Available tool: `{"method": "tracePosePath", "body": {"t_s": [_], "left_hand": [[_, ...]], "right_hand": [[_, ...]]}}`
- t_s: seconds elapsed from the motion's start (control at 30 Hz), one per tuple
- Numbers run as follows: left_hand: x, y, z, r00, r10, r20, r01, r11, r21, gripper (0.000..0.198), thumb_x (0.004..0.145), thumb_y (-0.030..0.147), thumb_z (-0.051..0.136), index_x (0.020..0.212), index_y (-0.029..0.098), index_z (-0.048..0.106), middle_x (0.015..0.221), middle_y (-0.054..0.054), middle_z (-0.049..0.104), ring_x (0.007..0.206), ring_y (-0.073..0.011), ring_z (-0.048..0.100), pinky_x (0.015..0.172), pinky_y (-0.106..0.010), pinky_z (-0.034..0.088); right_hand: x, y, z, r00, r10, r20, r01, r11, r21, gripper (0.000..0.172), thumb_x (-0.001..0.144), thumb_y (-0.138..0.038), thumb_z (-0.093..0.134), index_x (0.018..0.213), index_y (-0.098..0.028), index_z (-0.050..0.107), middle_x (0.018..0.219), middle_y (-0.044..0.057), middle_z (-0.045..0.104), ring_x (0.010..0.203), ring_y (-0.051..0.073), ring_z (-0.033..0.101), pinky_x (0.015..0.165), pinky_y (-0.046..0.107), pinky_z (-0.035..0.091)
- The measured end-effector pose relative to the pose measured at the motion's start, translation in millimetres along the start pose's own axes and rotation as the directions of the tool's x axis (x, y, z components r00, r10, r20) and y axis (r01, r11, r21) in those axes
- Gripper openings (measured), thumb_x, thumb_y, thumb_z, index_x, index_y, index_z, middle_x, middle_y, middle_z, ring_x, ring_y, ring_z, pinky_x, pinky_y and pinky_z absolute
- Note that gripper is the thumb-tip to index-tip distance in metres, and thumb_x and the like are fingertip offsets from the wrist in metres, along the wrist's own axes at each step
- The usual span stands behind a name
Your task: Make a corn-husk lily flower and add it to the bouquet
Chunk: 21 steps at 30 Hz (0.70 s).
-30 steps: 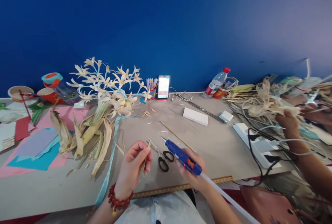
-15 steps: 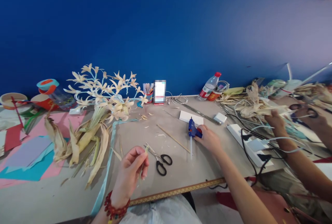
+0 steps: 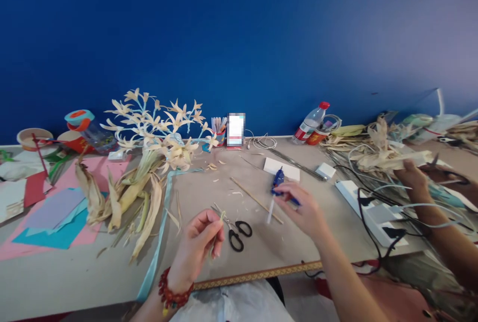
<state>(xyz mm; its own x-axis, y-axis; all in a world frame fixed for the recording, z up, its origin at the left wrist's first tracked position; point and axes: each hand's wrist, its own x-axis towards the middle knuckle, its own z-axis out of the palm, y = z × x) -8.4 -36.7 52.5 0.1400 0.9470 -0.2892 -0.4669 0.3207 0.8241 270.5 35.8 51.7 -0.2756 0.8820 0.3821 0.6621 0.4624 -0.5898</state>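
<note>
My left hand, with a red bead bracelet on the wrist, pinches a small pale strip of corn husk between thumb and fingers. Just right of it, black-handled scissors lie on the table. My right hand hovers over a blue glue gun, fingers apart and holding nothing that I can see. The glue gun lies beside a white box, its clear glue stick pointing toward me. Under the stick's end runs a thin wooden stick. Part of the gun's handle is hidden behind my right hand.
Husk flowers on blue stems stand at back left above dried corn husks and coloured paper. A phone leans at the back. On the right are a bottle, a power strip and another person's hand.
My right hand has let go of the glue gun and lifted off it; the gun now lies tilted on the table. My left hand keeps its pinch. The view has shifted slightly.
</note>
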Motion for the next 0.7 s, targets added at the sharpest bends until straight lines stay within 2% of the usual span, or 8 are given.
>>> {"method": "tracePosePath", "body": {"t_s": [0.1, 0.2, 0.37, 0.7], "left_hand": [[-1.6, 0.9, 2.9, 0.999, -0.03, 0.036, 0.03, 1.0, -0.008, 0.025, 0.081, 0.033, 0.068, 0.072, 0.017, 0.051, 0.057, 0.004, 0.059, 0.036, -0.0034, 0.046, 0.037, -0.015, 0.03], [-3.7, 1.6, 1.9, 0.996, -0.058, 0.074, 0.059, 0.998, -0.013, 0.023, 0.081, 0.031, 0.068, 0.073, 0.017, 0.052, 0.057, 0.004, 0.06, 0.035, -0.0026, 0.046, 0.036, -0.014, 0.029], [-6.3, 2.7, -3.3, 0.989, -0.086, 0.123, 0.091, 0.995, -0.038, 0.023, 0.082, 0.03, 0.067, 0.072, 0.017, 0.052, 0.055, 0.004, 0.06, 0.032, -0.0022, 0.045, 0.034, -0.013, 0.028], [-6.1, 3.4, -5.8, 0.982, -0.118, 0.148, 0.121, 0.993, -0.01, 0.022, 0.081, 0.031, 0.068, 0.074, 0.016, 0.053, 0.055, 0.003, 0.061, 0.032, -0.0028, 0.046, 0.034, -0.013, 0.03]], "right_hand": [[2.6, -51.3, 24.0, 0.987, -0.135, 0.087, 0.089, 0.908, 0.409, 0.015, 0.09, -0.03, 0.061, 0.1, -0.02, 0.064, 0.094, 0.008, 0.066, 0.076, 0.018, 0.062, 0.073, 0.033, 0.052], [9.8, -78.1, 42.5, 0.967, -0.21, 0.146, 0.081, 0.792, 0.605, 0.017, 0.09, -0.026, 0.061, 0.106, -0.02, 0.065, 0.096, 0.008, 0.067, 0.079, 0.017, 0.062, 0.075, 0.032, 0.052], [22.0, -84.4, 52.0, 0.931, -0.273, 0.242, 0.034, 0.725, 0.688, 0.018, 0.089, -0.025, 0.064, 0.105, -0.02, 0.067, 0.09, 0.006, 0.068, 0.078, 0.016, 0.061, 0.076, 0.031, 0.051], [27.8, -79.7, 58.8, 0.91, -0.248, 0.331, -0.087, 0.669, 0.738, 0.013, 0.087, -0.029, 0.067, 0.09, -0.018, 0.07, 0.081, 0.004, 0.067, 0.075, 0.016, 0.061, 0.07, 0.028, 0.048]]}}
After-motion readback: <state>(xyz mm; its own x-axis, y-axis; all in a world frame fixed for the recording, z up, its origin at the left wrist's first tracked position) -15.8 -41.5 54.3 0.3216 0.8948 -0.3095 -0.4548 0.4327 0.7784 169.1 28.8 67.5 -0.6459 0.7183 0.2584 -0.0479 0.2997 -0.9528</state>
